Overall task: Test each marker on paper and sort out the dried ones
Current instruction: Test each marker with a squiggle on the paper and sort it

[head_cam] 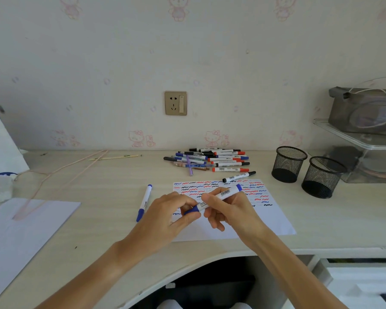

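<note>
You have a blue marker held across both hands above the paper: your left hand pinches the blue cap end, and your right hand grips the white barrel, fingers curled round it. The cap looks seated, so you're either about to pull it off or have just pressed it on — I can't tell which.

The risks from here are mostly about mixing things up. One blue marker lies alone on the counter left of the paper, a black marker sits at the paper's top edge, and the pile waits near the wall. The two mesh cups on the right appear to hold nothing, so no sorted group is clearly marked yet; a tested marker set down near the pile could easily get tested twice or misjudged.

The paper's upper half is already crowded with squiggles — a faint stroke from a dried marker would be hard to read there, so aim for the bare lower part. A sharp tug on the cap could also jerk the tip across your fingers.
</note>
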